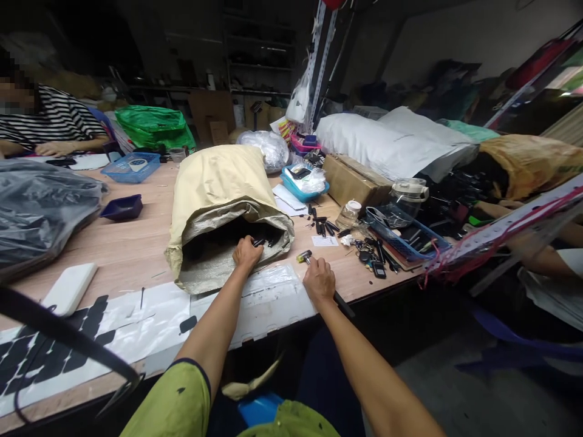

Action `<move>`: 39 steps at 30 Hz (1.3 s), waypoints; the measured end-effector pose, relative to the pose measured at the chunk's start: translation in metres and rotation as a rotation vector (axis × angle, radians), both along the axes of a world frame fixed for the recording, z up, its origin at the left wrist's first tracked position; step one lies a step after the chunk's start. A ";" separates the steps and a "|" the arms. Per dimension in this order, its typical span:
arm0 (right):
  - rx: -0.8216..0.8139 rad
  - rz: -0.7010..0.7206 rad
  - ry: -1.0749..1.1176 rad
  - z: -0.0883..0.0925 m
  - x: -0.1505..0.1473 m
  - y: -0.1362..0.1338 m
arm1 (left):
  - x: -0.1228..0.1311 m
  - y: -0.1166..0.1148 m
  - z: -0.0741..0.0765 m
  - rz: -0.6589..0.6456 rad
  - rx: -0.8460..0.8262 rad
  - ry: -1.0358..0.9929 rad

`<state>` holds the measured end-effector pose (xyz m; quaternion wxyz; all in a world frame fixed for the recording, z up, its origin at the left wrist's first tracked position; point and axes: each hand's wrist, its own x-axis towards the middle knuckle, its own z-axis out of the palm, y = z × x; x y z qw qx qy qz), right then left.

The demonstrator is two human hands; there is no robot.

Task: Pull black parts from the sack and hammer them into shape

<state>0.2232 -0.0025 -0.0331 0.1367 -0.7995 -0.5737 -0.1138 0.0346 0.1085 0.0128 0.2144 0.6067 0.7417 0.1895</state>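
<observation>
A large cream woven sack lies on the table with its mouth facing me; several black pieces lie inside. My left hand reaches in over the sack's lower lip, its fingers closed on a small black piece. To the right of the sack, my right hand is wrapped round a small hammer. The hammer's yellowish head points left, and its black handle comes out below the hand near the table edge. A clear plastic sheet lies flat between the hands.
Loose black parts, a glass jar, keys and a blue basket crowd the right side. White sheets with black stickers lie left. A person in stripes sits far left; another person's arm shows right.
</observation>
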 end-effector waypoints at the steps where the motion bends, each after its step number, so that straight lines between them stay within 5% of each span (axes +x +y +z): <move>1: 0.007 0.002 -0.001 0.000 0.000 0.000 | 0.000 -0.002 -0.002 -0.012 0.006 -0.003; 15: -0.048 -0.012 0.025 0.009 -0.001 -0.001 | 0.004 -0.015 -0.011 -0.086 0.074 0.022; 39: 0.031 -0.017 -0.021 -0.007 0.004 0.003 | 0.006 -0.014 -0.014 -0.079 0.080 0.053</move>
